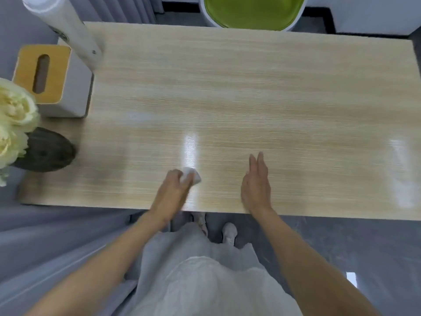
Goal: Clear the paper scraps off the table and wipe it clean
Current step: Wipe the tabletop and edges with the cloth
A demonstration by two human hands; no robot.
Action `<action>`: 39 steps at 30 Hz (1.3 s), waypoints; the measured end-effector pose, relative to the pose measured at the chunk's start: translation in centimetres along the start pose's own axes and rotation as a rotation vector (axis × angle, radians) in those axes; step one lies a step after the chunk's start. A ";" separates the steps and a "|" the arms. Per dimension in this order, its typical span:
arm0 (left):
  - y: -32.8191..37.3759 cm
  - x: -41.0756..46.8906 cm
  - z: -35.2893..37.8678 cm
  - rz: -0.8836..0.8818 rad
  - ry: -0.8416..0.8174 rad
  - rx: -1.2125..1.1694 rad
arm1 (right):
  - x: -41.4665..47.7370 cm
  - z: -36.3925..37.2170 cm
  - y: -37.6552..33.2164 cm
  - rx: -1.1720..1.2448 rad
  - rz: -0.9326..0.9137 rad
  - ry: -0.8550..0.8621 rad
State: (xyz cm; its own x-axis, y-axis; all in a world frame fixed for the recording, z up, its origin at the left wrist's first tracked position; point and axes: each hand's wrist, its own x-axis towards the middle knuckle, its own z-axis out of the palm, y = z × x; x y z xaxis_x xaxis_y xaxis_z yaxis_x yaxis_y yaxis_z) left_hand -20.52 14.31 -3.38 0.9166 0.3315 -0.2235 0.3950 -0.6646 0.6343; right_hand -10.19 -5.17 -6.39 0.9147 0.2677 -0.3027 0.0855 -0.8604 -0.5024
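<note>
Near the front edge of the table [250,87], a little left of its middle, a white crumpled wad [193,176] lies against the wood under the left hand [175,188]. That hand's fingers curl over the wad and grip it from the near side, so only its far right part shows. Whether it is paper or cloth cannot be told through the blur. To the right, apart from the wad, the right hand [256,185] is spread palm down over the tabletop. Its fingers are straight and close together, point toward the far side and hold nothing. Whether the palm touches the wood cannot be told. Both forearms reach in over the near edge.

The tabletop is pale wood grain with two bright glares, one just beyond the wad and one near the right end. At the left end stands a white tissue box [68,96] with a slotted wooden lid. Nearer than it is a dark round vase [47,151] holding cream flowers [13,110], and a white cylindrical post [66,28] rises at the far left corner. Beyond the far edge is a green-seated chair [252,12]. Below the near edge show a pale grey skirt [193,270] and a light shoe [229,232] on a dark grey floor [341,247].
</note>
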 end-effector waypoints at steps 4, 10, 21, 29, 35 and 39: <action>-5.8 3.0 -3.8 -0.404 0.468 -0.033 | -1.5 0.6 -0.2 -0.027 -0.073 -0.046; 2.6 -2.8 7.8 -0.175 0.132 -0.059 | -3.6 1.0 0.3 -0.067 -0.143 -0.098; -6.3 -2.5 -3.5 -0.488 0.372 -0.010 | -5.5 1.5 -1.0 -0.122 -0.273 -0.155; 0.7 -2.8 3.7 -0.248 0.084 -0.042 | -4.5 3.1 -4.8 -0.092 -0.257 -0.152; -4.9 -0.4 -3.2 0.239 -0.058 0.268 | -3.3 4.3 -8.5 -0.128 -0.280 -0.150; -12.1 1.7 -8.1 -0.178 0.217 0.172 | -2.4 5.1 -10.6 -0.137 -0.284 -0.154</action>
State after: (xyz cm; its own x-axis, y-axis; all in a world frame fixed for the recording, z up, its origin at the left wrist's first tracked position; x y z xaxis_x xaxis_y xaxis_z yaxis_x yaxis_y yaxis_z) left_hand -24.29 28.35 -5.44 0.8048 0.5756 -0.1449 0.5696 -0.6805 0.4609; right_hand -15.33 5.51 -4.47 0.7774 0.5582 -0.2899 0.3900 -0.7894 -0.4741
